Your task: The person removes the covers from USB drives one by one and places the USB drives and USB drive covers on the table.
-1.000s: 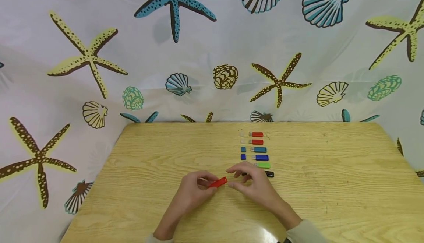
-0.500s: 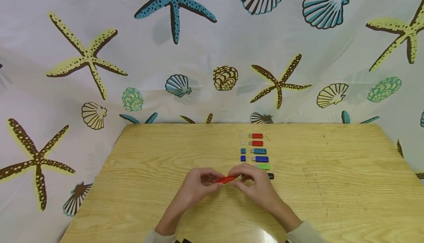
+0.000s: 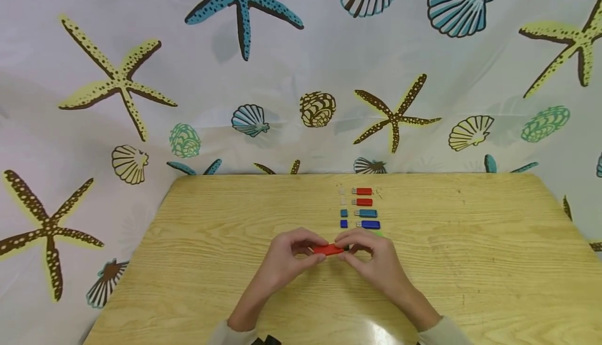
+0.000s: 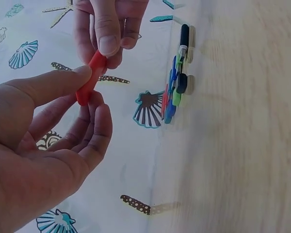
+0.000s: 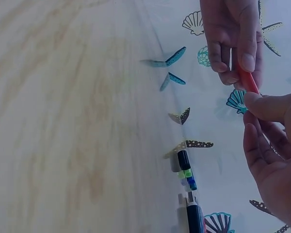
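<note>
A red USB flash drive is held above the front middle of the table, between both hands. My left hand pinches its left end with thumb and fingers. At the other end, my right hand grips it the same way. The left wrist view shows the red flash drive tilted, a thumb on it from each hand. Fingers cover much of the red flash drive in the right wrist view. Whether its cap is on cannot be seen.
Beyond my right hand lies a column of uncapped drives: two red, a teal, a blue and a partly hidden green. Caps sit to their left. A black drive shows in the right wrist view. Patterned cloth hangs behind.
My right hand, apart from the red flash drive a second ago, has come to grip its right end. The left hand has moved slightly right and away from me with it.
</note>
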Tool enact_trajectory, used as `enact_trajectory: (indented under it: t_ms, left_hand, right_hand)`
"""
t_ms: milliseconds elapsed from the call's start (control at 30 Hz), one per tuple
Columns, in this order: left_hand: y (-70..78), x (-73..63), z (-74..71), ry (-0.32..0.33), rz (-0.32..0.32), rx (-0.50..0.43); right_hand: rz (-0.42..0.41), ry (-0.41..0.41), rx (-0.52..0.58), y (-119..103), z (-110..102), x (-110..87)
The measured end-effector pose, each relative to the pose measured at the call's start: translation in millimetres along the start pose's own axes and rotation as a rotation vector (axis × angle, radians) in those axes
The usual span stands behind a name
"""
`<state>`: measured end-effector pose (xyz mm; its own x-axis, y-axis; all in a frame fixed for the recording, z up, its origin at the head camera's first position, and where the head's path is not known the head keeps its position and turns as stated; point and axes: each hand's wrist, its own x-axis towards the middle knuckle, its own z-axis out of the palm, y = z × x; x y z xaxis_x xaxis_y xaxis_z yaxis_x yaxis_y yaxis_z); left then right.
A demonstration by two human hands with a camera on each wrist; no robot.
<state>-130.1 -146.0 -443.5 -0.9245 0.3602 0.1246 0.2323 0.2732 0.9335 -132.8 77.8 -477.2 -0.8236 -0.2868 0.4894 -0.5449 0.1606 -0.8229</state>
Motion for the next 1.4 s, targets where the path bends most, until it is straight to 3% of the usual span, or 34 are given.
enact_trajectory:
  t_ms: [200,767,1100,1400]
  left_hand:
    - [3.0,3.1,5.4,0.015,0.027,0.027]
    - [12.2,12.1,21.0,0.048,0.068,0.015]
    - [7.2,15.2,30.1,0.014,-0.001,0.101]
    - [5.1,14.6,35.5,-0.021,-0.024,0.019]
  right_hand:
    - [-0.045,0.04,-0.03,-2.3,-8.1,-3.1]
    - [-0.032,0.051,-0.002,-5.9,-25.3,-8.4]
    - [-0.089,0.072,-0.124,-4.3,-28.1,-14.6]
    - [-0.096,0.04,-0.15,-1.8,-31.6,-17.8]
